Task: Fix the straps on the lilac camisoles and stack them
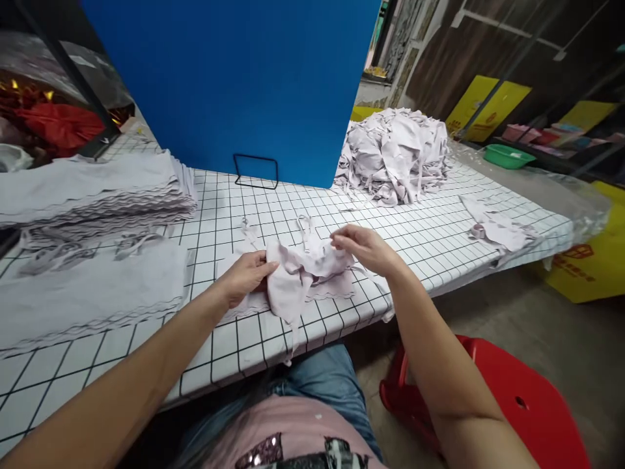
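Pink shirt (288,420) nearest, blue board (244,85) stands behind cloth (288,290).

Your left forearm (151,355) slants up from the lower left of your view, and your left hand (244,277) pinches, thumb pressed against the bent fingers (254,258). Your right forearm (424,326) rises from the lower right, elbow slightly bent; your right hand (368,249) points inward, its curved fingers brought close to the thumb.

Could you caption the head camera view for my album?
Left hand and right hand hold pale cloth at a checked table, a stack to the left, a heap beyond to the right.
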Available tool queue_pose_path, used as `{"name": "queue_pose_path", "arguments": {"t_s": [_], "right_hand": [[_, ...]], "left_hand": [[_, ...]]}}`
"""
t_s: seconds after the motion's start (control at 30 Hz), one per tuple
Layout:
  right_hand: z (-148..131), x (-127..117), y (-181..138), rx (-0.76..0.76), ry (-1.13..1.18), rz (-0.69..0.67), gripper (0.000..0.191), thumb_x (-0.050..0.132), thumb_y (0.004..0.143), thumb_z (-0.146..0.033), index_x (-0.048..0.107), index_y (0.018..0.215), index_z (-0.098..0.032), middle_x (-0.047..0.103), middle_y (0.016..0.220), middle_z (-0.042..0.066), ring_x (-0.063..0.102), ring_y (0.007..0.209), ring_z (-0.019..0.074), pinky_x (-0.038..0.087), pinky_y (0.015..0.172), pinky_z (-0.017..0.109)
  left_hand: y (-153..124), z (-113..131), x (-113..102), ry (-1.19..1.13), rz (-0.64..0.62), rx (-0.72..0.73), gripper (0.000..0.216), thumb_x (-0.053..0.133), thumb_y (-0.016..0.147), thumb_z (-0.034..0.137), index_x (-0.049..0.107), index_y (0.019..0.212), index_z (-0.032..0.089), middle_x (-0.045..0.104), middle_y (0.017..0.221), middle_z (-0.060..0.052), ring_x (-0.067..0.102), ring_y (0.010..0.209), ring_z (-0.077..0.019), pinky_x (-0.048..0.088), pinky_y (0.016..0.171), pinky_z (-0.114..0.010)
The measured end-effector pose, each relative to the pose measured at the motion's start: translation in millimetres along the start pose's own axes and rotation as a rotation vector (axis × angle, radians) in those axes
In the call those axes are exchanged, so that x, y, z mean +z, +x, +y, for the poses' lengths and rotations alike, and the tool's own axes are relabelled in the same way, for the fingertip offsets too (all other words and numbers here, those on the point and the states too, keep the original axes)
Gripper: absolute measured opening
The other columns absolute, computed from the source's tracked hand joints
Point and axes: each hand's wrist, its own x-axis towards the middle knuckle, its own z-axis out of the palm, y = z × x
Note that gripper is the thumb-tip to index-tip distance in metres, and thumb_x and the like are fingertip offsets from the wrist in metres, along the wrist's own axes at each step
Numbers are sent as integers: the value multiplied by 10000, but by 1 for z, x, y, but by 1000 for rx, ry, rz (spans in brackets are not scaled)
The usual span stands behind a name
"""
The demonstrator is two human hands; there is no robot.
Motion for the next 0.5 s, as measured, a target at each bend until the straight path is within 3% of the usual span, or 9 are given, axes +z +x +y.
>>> {"name": "queue_pose_path", "arguments": {"t_s": [0.1,0.2,0.3,0.37,0.5], "right_hand": [[24,7,-12,4,-88,-121,402,628,861,-519,642,1114,-208,656,1109,92,610,956,212,516,816,382],[29,23,-17,-112,-281,-134,477,741,766,-500,635,1149,-235,594,1216,102,549,1089,262,476,902,442],[26,36,-12,-153,-411,-54,185,653,860,-377,674,951,-218,634,1067,88,545,1032,259,445,885,458],[22,35,-8,-94,-293,-12,173,560,919,-336,649,855,-202,647,898,62,571,870,205,466,787,395],[14,10,-6,52,279,37,268,561,918,-462,589,854,-204,605,724,2,523,594,109,438,541,261]], "left_hand": [[-6,-8,-17,-17,99,-86,447,806,703,365,661,1059,137,715,909,-68,671,753,-155,569,722,-291],[-2,-7,-17,19,152,-81,460,792,722,383,652,1092,148,713,931,-74,670,752,-152,565,685,-274],[7,-3,-10,28,144,-52,513,797,710,382,627,1141,162,717,917,-73,677,780,-176,558,697,-298],[11,2,-8,35,121,-9,460,816,671,349,658,1054,149,712,846,-58,665,763,-175,543,724,-310],[10,19,-16,40,50,74,332,828,619,368,700,821,138,699,799,-47,628,740,-156,514,757,-312]]}}
